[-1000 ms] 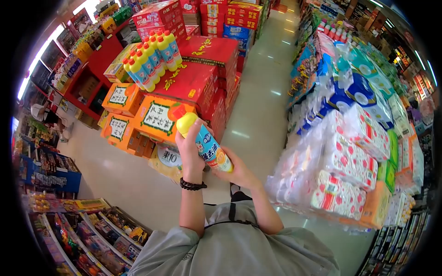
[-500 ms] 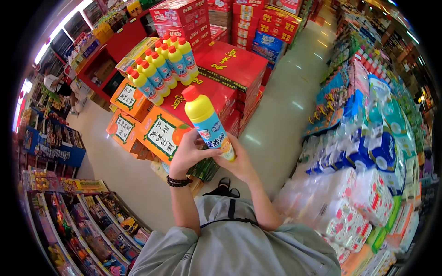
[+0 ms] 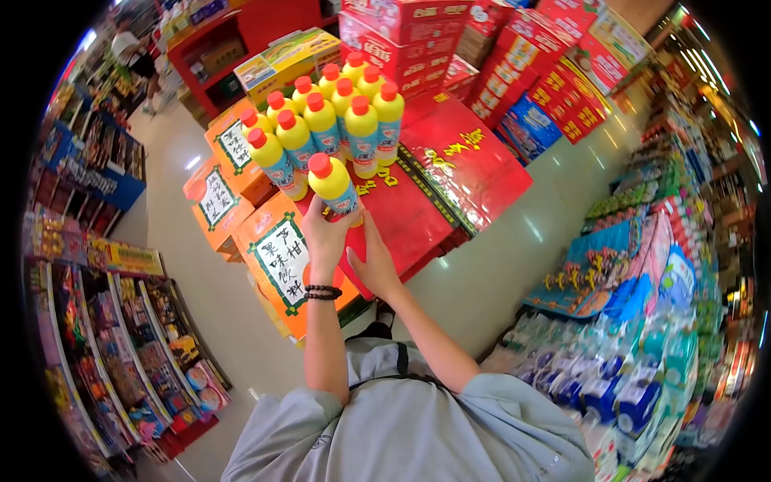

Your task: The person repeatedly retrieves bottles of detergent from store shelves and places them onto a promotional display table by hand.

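Observation:
A yellow cleaner bottle with a red cap and a blue label leans in front of the grouped bottles. My left hand, with a dark beaded bracelet at the wrist, is closed around its lower part. Just to the right is my right hand, its thumb and fingers apart, with the fingertips near the bottle's base; whether they touch it I cannot tell. Behind, several matching bottles stand upright in tight rows on stacked boxes. A red carton lies under and beside the held bottle.
Orange drink cartons are stacked at the front left of the red ones. Tall red boxes rise behind. Shelves of small packaged goods stand at left, wrapped paper packs at right. Another person is at far left.
The held bottle has moved away from my body, down to the grouped bottles. My right hand has come off its side and its fingers have spread. The view has turned left.

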A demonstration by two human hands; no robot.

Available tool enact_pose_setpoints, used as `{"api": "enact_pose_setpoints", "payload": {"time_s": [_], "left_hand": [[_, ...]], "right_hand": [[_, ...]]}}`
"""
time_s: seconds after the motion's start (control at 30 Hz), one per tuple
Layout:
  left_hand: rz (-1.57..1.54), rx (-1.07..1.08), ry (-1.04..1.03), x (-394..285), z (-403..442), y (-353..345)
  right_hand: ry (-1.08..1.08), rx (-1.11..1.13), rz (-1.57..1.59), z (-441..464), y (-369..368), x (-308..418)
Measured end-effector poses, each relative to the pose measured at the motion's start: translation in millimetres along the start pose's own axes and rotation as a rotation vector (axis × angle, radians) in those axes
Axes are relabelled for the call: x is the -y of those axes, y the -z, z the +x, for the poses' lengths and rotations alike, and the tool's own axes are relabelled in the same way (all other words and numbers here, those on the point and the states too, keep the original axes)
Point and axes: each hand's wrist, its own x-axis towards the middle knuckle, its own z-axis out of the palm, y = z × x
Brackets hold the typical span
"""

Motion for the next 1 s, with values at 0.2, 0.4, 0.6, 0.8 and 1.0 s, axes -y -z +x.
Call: {"api": "enact_pose_setpoints", "payload": {"time_s": [0.2, 0.4, 0.6, 0.8, 1.0], "left_hand": [[-0.041, -0.054, 0.018, 22.5, 42.2, -17.9], [0.166, -0.117, -0.161, 37.9, 61.4, -32.7], [0.361, -0.084, 0.018, 59.5, 57.1, -40.3], [0.212, -0.154, 0.055, 63.4, 60.2, -51.2], [0.27, -0.273, -0.023, 68.0, 58.5, -65.0]], "right_hand": [[0.047, 0.055, 0.021, 51.6, -7.9, -32.4], [0.017, 0.041, 0.06, 66.8, -5.1, -36.7], [0.016, 0.079, 0.039, 71.9, -6.0, -53.4], [0.105, 0.164, 0.016, 81.1, 7.7, -58.8], [0.147, 0.138, 0.178, 81.7, 13.4, -72.6]]}}
